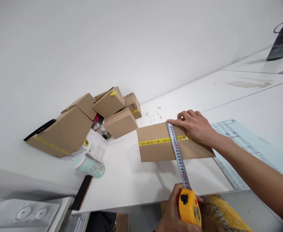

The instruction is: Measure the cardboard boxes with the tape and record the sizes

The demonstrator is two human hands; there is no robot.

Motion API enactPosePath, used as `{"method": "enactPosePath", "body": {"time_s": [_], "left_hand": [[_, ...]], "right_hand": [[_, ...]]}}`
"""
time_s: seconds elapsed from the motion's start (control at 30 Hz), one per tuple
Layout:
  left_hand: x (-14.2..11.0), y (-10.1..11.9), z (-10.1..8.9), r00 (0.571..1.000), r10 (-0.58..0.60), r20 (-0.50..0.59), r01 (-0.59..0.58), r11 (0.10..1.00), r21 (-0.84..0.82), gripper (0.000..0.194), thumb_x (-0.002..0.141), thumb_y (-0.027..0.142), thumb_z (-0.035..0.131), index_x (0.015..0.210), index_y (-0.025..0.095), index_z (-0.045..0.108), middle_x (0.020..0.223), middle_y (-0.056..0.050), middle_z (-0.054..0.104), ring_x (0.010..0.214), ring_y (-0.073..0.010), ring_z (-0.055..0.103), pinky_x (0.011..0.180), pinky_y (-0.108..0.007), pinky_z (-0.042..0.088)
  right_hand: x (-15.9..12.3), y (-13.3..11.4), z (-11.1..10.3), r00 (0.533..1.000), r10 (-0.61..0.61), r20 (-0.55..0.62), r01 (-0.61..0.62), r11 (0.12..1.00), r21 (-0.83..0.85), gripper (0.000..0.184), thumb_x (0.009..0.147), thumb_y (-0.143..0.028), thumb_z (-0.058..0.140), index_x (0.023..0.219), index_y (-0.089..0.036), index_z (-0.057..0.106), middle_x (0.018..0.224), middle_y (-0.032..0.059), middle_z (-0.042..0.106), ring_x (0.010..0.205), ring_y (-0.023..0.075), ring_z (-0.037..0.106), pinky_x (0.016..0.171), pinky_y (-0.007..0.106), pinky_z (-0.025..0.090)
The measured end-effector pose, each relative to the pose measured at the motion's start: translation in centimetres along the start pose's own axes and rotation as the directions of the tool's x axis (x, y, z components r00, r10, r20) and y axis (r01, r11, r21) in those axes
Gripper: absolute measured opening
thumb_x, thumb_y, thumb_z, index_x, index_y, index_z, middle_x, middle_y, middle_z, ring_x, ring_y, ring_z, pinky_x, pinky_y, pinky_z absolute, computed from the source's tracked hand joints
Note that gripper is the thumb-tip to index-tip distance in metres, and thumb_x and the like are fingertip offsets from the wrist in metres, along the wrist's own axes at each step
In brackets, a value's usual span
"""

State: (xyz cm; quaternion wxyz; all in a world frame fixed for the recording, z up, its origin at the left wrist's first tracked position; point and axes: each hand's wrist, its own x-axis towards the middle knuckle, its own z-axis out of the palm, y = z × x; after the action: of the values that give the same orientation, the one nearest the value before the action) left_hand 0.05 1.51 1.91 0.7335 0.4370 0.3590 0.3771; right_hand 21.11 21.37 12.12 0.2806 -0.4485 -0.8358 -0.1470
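A yellow tape measure [189, 206] sits in my left hand [171, 212], near the table's front edge, its fingers wrapped round the case. Its metal blade [178, 154] stretches out across a brown cardboard box [155, 151] that has yellow printed tape [153, 141] along it. At the box's far edge, my right hand [195, 127] is closed, with one digit pressing the blade's end down and the other fingers curled at the edge. Part of the box lies hidden under this hand. The blade runs past the box's near edge, showing numbers beyond 20.
Several cardboard boxes [120, 124] are grouped at the back left by the wall. A mint cup [90, 166] with a pink rim stands before them, beside a white package [96, 145]. Right lies a light-blue printed sheet [242, 145]; a dark bottle [281, 42] stands far right.
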Motion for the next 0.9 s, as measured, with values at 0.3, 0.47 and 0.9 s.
{"method": "enactPosePath", "body": {"time_s": [0.3,0.47,0.9], "left_hand": [[-0.2,-1.3,-0.5,1.000,-0.019,-0.018,0.020,0.998,0.059,0.079,0.038,0.010,0.086,0.111,0.019,0.056,0.113,-0.006,0.068,0.081,-0.0139,0.055,0.068,-0.024,0.041],[-0.1,-1.9,-0.7,0.999,-0.023,-0.022,0.025,0.998,0.066,0.083,0.037,0.012,0.089,0.113,0.019,0.056,0.112,-0.007,0.068,0.082,-0.0148,0.056,0.067,-0.024,0.042],[-0.4,-2.9,-1.0,0.992,0.126,0.008,-0.125,0.987,-0.103,0.096,0.034,0.030,0.101,0.119,0.020,0.057,0.101,-0.008,0.072,0.093,-0.0238,0.067,0.080,-0.032,0.049]], "right_hand": [[-0.5,0.0,0.2,0.999,-0.012,-0.033,0.011,1.000,-0.020,0.053,0.095,-0.008,0.043,0.132,-0.038,0.067,0.109,0.0093,0.064,0.093,0.0250,0.050,0.077,0.037,0.035],[-0.6,0.0,0.2,0.999,-0.016,-0.041,0.015,1.000,-0.025,0.052,0.096,-0.009,0.042,0.131,-0.038,0.067,0.110,0.0096,0.064,0.092,0.0252,0.049,0.076,0.037,0.035],[-1.0,-0.3,0.7,0.989,0.076,-0.124,-0.074,0.997,0.018,0.045,0.102,-0.020,0.040,0.141,-0.031,0.060,0.107,0.0105,0.067,0.091,0.0268,0.053,0.079,0.041,0.040]]}}
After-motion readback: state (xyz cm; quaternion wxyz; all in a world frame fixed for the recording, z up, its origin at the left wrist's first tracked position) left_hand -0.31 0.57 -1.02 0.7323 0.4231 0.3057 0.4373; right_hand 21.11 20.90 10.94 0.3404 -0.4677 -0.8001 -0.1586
